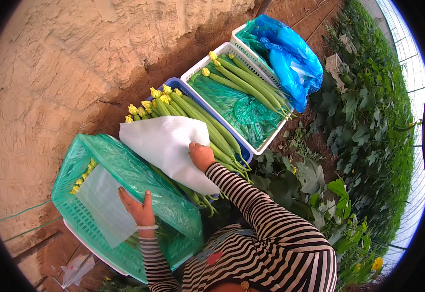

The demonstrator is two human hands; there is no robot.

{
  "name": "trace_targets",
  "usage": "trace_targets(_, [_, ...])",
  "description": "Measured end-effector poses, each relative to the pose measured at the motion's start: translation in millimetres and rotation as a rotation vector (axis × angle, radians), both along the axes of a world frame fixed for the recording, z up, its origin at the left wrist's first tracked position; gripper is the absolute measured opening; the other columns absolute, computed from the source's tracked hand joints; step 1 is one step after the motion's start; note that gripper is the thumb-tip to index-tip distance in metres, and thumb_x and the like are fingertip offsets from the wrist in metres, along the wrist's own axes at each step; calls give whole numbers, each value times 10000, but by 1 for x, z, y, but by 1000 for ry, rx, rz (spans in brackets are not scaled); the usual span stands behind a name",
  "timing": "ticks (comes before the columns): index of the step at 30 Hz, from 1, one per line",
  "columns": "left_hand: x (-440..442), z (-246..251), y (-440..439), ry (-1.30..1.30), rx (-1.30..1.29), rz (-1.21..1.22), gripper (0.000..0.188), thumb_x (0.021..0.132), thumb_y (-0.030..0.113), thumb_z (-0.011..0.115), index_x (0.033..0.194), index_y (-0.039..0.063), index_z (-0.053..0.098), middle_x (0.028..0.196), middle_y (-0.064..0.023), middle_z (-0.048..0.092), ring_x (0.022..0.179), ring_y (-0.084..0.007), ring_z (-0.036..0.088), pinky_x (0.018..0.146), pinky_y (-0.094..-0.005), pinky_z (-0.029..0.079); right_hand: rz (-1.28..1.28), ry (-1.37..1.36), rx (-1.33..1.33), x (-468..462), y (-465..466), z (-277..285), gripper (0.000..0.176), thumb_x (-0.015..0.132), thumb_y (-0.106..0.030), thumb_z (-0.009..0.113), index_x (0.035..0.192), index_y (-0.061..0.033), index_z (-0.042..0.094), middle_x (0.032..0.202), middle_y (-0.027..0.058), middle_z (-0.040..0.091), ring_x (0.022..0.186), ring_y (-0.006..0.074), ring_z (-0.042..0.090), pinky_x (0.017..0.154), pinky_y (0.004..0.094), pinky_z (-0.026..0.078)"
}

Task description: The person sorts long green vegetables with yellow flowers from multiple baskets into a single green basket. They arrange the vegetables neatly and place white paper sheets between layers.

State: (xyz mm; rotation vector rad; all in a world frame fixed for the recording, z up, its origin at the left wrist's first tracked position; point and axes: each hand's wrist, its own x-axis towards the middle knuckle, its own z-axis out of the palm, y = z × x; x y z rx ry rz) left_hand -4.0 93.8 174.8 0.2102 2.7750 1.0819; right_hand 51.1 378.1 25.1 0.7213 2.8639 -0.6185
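Observation:
My right hand (202,157) pinches a white foam sheet (163,142). That sheet partly covers long green luffa gourds (192,109) with yellow blossoms, heaped in a blue plastic crate (222,127). My left hand (139,210), fingers spread, is over a second, translucent foam sheet (102,204); whether it touches the sheet I cannot tell. This sheet lies in a white crate (95,252) lined with a green plastic bag (124,155). Yellow blossoms (84,177) show past the sheet's edge, but most of what lies under it is hidden.
Beyond the blue crate, a white crate (219,54) with a green liner holds several luffa gourds (250,82). Blue plastic film (289,58) drapes over another white crate (238,31). An earthen wall (59,73) rises to the left; leafy vines (362,120) grow at the right.

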Motion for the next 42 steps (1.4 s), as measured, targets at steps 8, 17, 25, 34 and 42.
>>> trace_targets(8, [13, 1, 24, 144, -211, 104, 1047, 845, 257, 828, 1588, -70, 166, 1624, -286, 246, 1494, -442, 272, 1239, -499, 235, -396, 305, -1102, 12, 87, 41, 219, 1027, -193, 568, 1095, 10, 524, 967, 159, 674, 700, 281, 746, 712, 400, 614])
trace_targets(17, [12, -18, 35, 219, -448, 123, 1140, 788, 277, 864, 1595, -62, 134, 1607, -305, 271, 1487, -458, 285, 1240, -502, 238, -1265, 756, -753, 158, 318, -49, 340, 992, -299, 668, 1108, -5, 542, 920, 123, 649, 697, 186, 642, 601, 336, 550])
trace_targets(25, [15, -10, 52, 124, -421, 224, 1160, 772, 248, 869, 1605, -23, 109, 1578, -311, 313, 1434, -482, 363, 1194, -507, 317, -695, -150, -90, 197, 365, -58, 525, 884, -335, 708, 1287, -46, 533, 1298, 253, 606, 1154, 440, 621, 981, 524, 492])
trace_targets(34, [16, -7, 56, 111, -427, 248, 1138, 772, 231, 857, 1599, -22, 117, 1519, -304, 393, 1369, -481, 438, 1147, -501, 375, -179, 170, -222, 81, 228, 28, 521, 920, -395, 707, 1235, -15, 539, 1051, 216, 665, 946, 405, 678, 827, 489, 558])
trace_targets(42, [15, -1, 55, 110, -332, 227, 1103, 783, 179, 822, 1591, -47, 105, 1490, -319, 413, 1342, -479, 456, 1140, -506, 369, -159, -352, -183, -6, 9, 29, 1324, 724, -702, 786, 1581, 91, 159, 1583, 238, 364, 1455, 378, 377, 1158, 566, 328])
